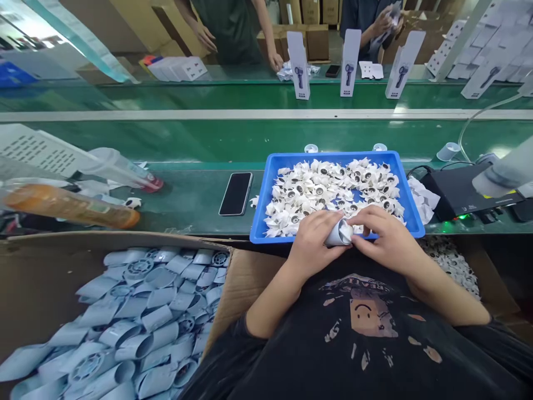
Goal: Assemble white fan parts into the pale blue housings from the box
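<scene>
Held tube (332, 238): pale blue, hollow; sat tilted, open mouth turned rightward, at the near rim of the blue tray (259, 226).
White piece (346, 229): partly hidden; showed at the tube's mouth, by that same rim.
Loose finned pieces (291, 193): white, dark round centres; lay heaped inside the tray.
Loose tubes (157, 318): pale blue, jumbled; lay left of the tray, nearer.

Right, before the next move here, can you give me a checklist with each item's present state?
1. Left hand holds the pale blue tube: ok.
2. Right hand has fingertips on the white piece at the tube's open end: ok.
3. White piece fully seated: cannot tell, fingers partly cover it.
4. Blue tray holds white fan wheels: ok.
5. Cardboard box holds more tubes: ok.
6. Phone apart from the tray: ok.
</scene>
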The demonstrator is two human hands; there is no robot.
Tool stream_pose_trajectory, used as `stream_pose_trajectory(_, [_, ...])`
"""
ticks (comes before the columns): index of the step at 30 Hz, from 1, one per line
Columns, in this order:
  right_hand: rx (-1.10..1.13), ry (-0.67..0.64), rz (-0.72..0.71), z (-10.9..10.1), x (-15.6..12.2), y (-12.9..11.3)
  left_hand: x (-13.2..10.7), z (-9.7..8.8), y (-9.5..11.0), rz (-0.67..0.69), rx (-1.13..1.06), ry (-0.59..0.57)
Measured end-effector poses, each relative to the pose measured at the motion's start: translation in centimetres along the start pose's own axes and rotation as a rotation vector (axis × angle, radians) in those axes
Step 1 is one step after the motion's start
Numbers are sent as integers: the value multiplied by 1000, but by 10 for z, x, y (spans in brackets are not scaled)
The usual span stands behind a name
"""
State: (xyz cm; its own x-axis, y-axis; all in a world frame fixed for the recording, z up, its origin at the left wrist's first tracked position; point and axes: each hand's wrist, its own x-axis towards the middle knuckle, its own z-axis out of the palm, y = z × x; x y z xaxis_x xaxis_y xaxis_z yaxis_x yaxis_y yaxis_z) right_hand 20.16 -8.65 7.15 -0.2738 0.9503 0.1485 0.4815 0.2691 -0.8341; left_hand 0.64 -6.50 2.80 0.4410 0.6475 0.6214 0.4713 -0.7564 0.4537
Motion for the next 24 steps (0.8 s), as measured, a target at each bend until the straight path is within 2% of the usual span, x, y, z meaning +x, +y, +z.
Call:
stream_pose_trajectory(3, [-318, -31, -84, 1, 0, -8, -1, 5, 5, 76, 61, 48])
stream_pose_trajectory(5, [-385, -64, -131, 6, 4, -6, -2, 10, 8, 73, 55, 93])
stream_pose_trajectory(8, [-363, -69, -152, 10, 10, 3, -4, 15, 12, 40, 50, 136])
stream_pose_trajectory(10, [-341, -66, -189, 5, 9, 8, -4, 16, 13, 22, 53, 134])
stream_pose_trajectory(15, [-128, -182, -298, -35, -18, 15, 4, 0, 4, 2, 52, -17])
stream_pose_trajectory(16, [-63, -169, -297, -44, -27, 18, 8, -6, -4, -14, 62, -21])
stream_pose_trajectory(18, [-3, -67, -259, -55, -45, 27, 24, -21, -27, -84, 126, 44])
stream_pose_trajectory(21, [-34, 116, -128, -56, -70, 45, 64, -44, -79, -330, 345, 228])
stream_pose_trajectory(22, [-40, 164, -86, -53, -76, 50, 81, -50, -97, -456, 435, 239])
stream_pose_trajectory(24, [-39, 248, -32, -46, -87, 59, 113, -60, -128, -695, 580, 123])
